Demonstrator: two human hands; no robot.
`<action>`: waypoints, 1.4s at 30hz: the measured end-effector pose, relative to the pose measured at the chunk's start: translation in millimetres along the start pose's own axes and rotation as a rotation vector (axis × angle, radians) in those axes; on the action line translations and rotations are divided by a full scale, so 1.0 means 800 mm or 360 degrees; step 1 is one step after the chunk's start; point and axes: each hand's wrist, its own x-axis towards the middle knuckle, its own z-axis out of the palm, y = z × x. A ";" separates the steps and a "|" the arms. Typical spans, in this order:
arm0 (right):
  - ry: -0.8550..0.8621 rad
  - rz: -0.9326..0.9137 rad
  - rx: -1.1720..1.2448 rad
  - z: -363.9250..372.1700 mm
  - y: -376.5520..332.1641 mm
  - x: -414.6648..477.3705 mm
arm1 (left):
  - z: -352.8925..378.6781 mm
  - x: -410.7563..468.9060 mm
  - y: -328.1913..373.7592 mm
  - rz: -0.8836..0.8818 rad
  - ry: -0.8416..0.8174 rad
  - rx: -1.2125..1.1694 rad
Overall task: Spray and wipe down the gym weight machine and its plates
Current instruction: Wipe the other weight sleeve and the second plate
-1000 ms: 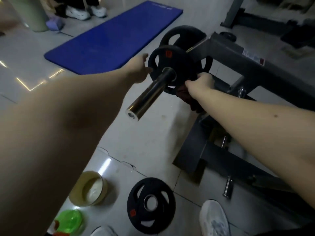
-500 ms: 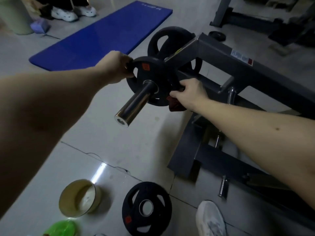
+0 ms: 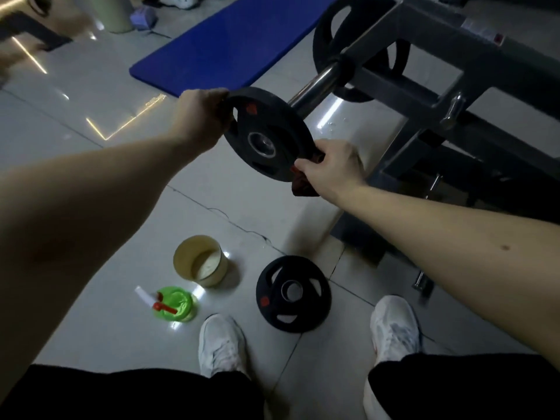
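Since the black rubber weight plate has slid out to the tip of the chrome steel sleeve, it is almost free for wiping: the fingers of the left hand clench its rim, while those of the right hand pinch rim and dark red cloth together.

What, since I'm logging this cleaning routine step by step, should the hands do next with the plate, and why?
Probably lower the held plate flat onto the floor beside the other plate. Both the left hand and right hand grip its rim near the chrome sleeve end, and the right also pinches the red cloth.
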 end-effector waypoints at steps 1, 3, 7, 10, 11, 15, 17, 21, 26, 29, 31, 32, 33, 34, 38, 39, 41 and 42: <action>-0.0024 -0.0031 0.0013 0.004 -0.002 -0.012 | 0.000 -0.016 -0.010 0.0027 -0.0022 -0.0004; -0.0145 -0.0051 -0.0026 0.018 0.003 -0.040 | 0.005 -0.055 -0.034 0.0072 -0.0131 0.0066; -0.0532 0.0280 -0.0002 0.042 0.050 -0.102 | 0.062 -0.131 -0.043 -0.0362 -0.0616 0.0321; -0.0799 0.0670 0.0052 0.072 0.102 -0.143 | 0.129 -0.184 -0.023 -0.0614 -0.1013 0.0421; -0.0842 0.0818 0.0078 0.083 0.120 -0.156 | 0.154 -0.199 -0.025 -0.0648 -0.1108 0.0450; -0.0901 0.1191 -0.0016 0.129 0.196 -0.187 | 0.247 -0.243 -0.037 -0.0688 -0.1332 0.0473; -0.0893 0.1268 -0.0057 0.146 0.224 -0.194 | 0.277 -0.251 -0.040 -0.0715 -0.1353 0.0431; -0.0854 0.1358 -0.0149 0.158 0.237 -0.184 | 0.312 -0.246 -0.053 -0.0771 -0.1327 0.0410; -0.0726 0.1514 -0.0126 0.156 0.212 -0.154 | 0.308 -0.243 -0.069 -0.0710 -0.1471 0.0499; -0.0391 0.1526 0.0272 0.129 0.162 -0.092 | 0.268 -0.192 -0.078 -0.0810 -0.1256 0.0327; -0.0112 0.1419 0.0596 0.087 0.108 -0.029 | 0.219 -0.140 -0.065 -0.1035 -0.0735 -0.0160; 0.0046 0.1281 0.0720 0.060 0.079 0.003 | 0.193 -0.115 -0.052 -0.1118 -0.0432 -0.0483; 0.0234 0.1073 0.0814 0.035 0.054 0.034 | 0.167 -0.091 -0.035 -0.1103 -0.0145 -0.0760; 0.0391 0.0818 0.0857 0.013 0.032 0.061 | 0.142 -0.071 -0.016 -0.1021 0.0060 -0.0947; 0.0345 -0.0078 0.0679 0.005 -0.015 0.099 | 0.109 -0.040 0.039 -0.0673 0.0214 -0.0963; 0.0144 -0.0178 0.0574 0.020 -0.016 0.100 | 0.111 -0.040 0.041 -0.0639 0.0240 -0.0815; -0.0217 -0.0336 0.0236 0.049 -0.010 0.092 | 0.116 -0.039 0.041 -0.0603 0.0303 -0.0654; -0.0279 -0.0398 0.0091 0.057 -0.001 0.093 | 0.116 -0.037 0.042 -0.0613 0.0324 -0.0660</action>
